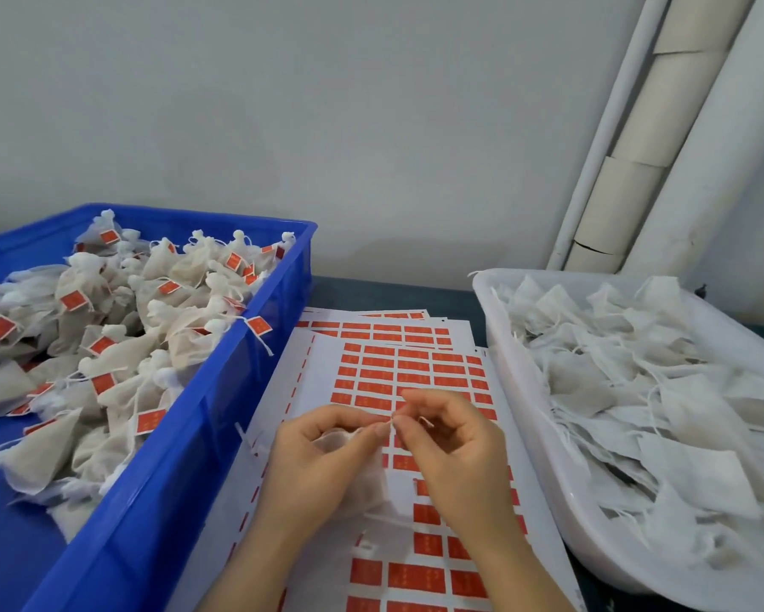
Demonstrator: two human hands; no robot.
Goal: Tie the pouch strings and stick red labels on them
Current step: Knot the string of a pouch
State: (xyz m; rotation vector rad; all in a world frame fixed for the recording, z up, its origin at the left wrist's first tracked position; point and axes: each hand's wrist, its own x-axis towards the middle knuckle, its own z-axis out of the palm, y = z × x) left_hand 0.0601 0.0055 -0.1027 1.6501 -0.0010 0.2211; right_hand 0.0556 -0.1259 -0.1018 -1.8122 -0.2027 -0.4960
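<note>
Tabletop [393,293] bears two bins [172,457] [519,413]; left hand [313,461], right hand [455,452] pinch one pouch string [391,425].

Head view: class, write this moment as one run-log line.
left hand: holds pouch | right hand: pinches its string | blue crate: labelled pouches | white tray: unlabelled pouches | label sheets: beneath hands

Soft, even light; slightly blurred; edges bend, perhaps lens distortion.

Two bare hands, the left hand [313,461] and the right hand [455,452], show with bare wrists and forearms [247,563]. The fingers [419,401] are slim, with short, plain nails [380,429]. Blur hides finer detail.
</note>
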